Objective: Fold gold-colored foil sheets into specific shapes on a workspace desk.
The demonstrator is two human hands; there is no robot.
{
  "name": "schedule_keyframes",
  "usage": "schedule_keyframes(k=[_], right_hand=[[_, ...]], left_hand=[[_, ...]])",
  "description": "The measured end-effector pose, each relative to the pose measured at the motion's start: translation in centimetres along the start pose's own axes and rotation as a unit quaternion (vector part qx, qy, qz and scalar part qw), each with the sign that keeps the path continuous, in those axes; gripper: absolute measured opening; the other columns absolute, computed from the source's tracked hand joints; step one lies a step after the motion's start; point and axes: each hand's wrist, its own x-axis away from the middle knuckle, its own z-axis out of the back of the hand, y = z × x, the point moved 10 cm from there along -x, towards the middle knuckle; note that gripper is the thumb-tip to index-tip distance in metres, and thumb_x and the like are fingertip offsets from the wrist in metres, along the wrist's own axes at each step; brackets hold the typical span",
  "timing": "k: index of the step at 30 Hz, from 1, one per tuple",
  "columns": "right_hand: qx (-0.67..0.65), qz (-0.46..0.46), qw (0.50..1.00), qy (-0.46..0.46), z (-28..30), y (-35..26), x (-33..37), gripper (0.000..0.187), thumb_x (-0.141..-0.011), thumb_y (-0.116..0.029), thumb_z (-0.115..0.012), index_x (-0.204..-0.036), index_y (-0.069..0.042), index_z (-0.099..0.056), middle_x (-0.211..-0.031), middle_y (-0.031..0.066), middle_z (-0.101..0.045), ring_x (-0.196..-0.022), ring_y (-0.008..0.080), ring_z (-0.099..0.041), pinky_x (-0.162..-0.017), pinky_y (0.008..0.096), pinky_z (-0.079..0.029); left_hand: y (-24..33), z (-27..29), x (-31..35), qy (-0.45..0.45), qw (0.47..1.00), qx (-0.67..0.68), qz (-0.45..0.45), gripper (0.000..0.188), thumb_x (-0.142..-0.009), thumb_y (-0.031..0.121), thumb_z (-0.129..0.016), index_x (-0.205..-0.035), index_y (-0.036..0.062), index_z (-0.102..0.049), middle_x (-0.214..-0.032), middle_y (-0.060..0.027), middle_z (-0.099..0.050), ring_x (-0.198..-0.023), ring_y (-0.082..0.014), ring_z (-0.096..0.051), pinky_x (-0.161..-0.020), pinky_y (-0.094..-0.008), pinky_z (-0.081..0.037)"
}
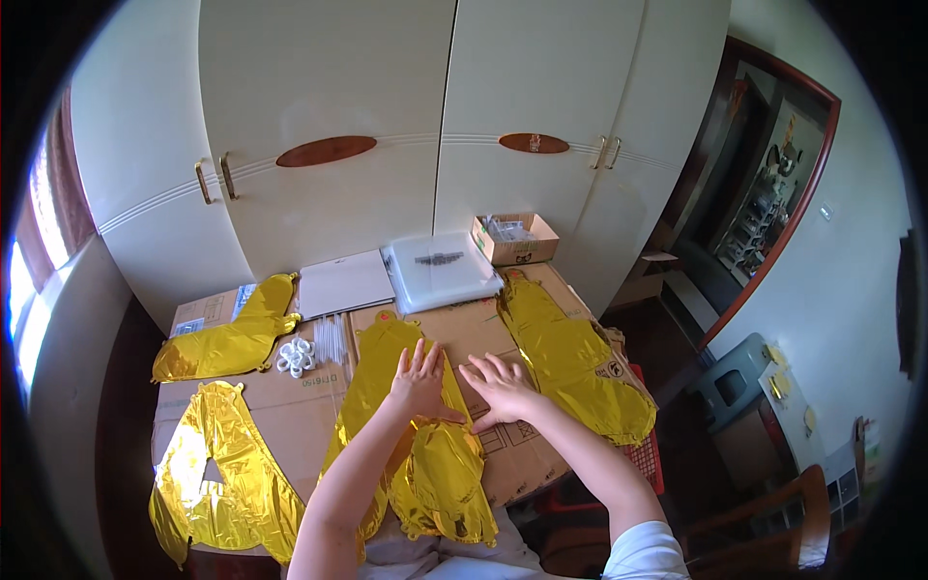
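Our left hand (419, 385) lies on a shiny, wrinkled gold balloon (440, 474), lower centre of the frame; our right hand (501, 389) also spreads wide. Cardboard (532, 471) beneath carries dark printing (495, 441).

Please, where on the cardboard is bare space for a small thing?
Bare cardboard lies between the middle gold foil and the right gold foil, beyond the right hand; another patch is left of the middle foil, nearer than the white rings. The back edge is crowded: white sheet, clear plastic pack, open box.
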Motion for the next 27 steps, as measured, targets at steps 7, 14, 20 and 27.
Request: schedule_keyframes(k=[7, 14, 20, 27], right_hand=[[0.009, -0.006, 1.000, -0.026, -0.9, -0.9, 2.2, 0.129, -0.057, -0.067, -0.077, -0.152, -0.009, -0.011, -0.158, 0.0148, -0.006, -0.145, 0.0378, -0.004, -0.110, 0.0624, -0.017], [0.002, -0.009, 1.000, -0.019, -1.9, -1.6, 4.1, 0.131, -0.055, -0.066, -0.078, -0.152, -0.007, -0.012, -0.158, 0.0154, -0.006, -0.145, 0.0392, -0.004, -0.108, 0.0621, -0.019], [-0.036, 0.007, 0.999, 0.019, -2.0, -1.7, 5.9, 0.119, -0.060, -0.062, -0.078, -0.151, -0.013, -0.019, -0.158, 0.0131, -0.010, -0.145, 0.0374, -0.008, -0.108, 0.0624, -0.020], [-0.171, 0.174, 0.935, 0.256, -0.7, -5.1, 9.1, 0.032, -0.091, -0.012, -0.053, -0.121, -0.008, -0.061, -0.126, 0.0089, -0.060, -0.126, 0.0223, -0.050, -0.114, 0.0501, -0.025]], left_hand=[[0.2, 0.2, 0.0, -0.004, 1.000, 0.002, 0.005, 0.144, -0.048, 0.093, -0.056, -0.147, -0.0052, -0.020, -0.156, -0.0169, -0.017, -0.146, -0.0354, -0.006, -0.116, -0.0533, -0.010], [0.0, 0.1, 0.1, -0.022, 1.000, 0.007, 0.008, 0.144, -0.048, 0.092, -0.057, -0.148, -0.0053, -0.018, -0.157, -0.0170, -0.015, -0.146, -0.0354, -0.005, -0.116, -0.0525, -0.010], [0.6, 0.7, -0.2, -0.043, 0.999, 0.013, 0.005, 0.142, -0.050, 0.088, -0.062, -0.148, -0.0056, -0.018, -0.157, -0.0171, -0.015, -0.146, -0.0354, -0.004, -0.117, -0.0516, -0.008], [0.3, 0.0, -0.4, -0.049, 0.998, 0.022, 0.010, 0.143, -0.050, 0.085, -0.064, -0.148, -0.0059, -0.013, -0.157, -0.0178, -0.012, -0.146, -0.0366, -0.005, -0.116, -0.0538, -0.009]])
